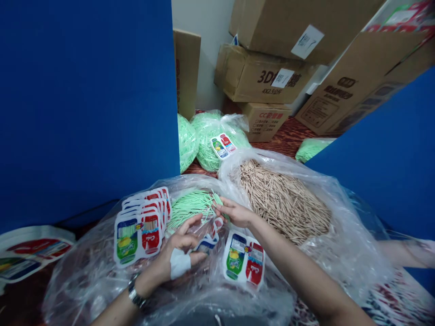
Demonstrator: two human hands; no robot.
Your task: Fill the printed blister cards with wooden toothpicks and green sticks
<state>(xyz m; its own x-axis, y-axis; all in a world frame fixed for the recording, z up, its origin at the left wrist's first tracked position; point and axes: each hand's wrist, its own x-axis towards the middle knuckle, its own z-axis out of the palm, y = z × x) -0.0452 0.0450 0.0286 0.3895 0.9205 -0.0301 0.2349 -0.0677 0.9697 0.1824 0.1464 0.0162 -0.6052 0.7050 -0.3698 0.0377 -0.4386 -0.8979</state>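
Observation:
My left hand (185, 244), with a white wrap at the thumb base, is closed on a printed packet (208, 241) seen nearly edge-on. Just to its right, my right hand (235, 212) pinches a few green sticks (215, 198) above the packet. Behind both hands lies a pile of loose green sticks (190, 203) on clear plastic. A stack of Sprite and Cola packets (138, 235) sits left of my left hand. Below my right forearm, more such packets (244, 260) lie flat. Brown sticks (285, 199) fill an open clear bag at the right.
Two blue panels (88, 99) (384, 172) flank the space. Bags of green sticks (207, 127) stand behind, with a printed packet (223, 146) on one. Cardboard boxes (263, 72) are stacked at the back. Another person's arm (406, 253) shows at right. Larger printed packaging (34, 251) lies at left.

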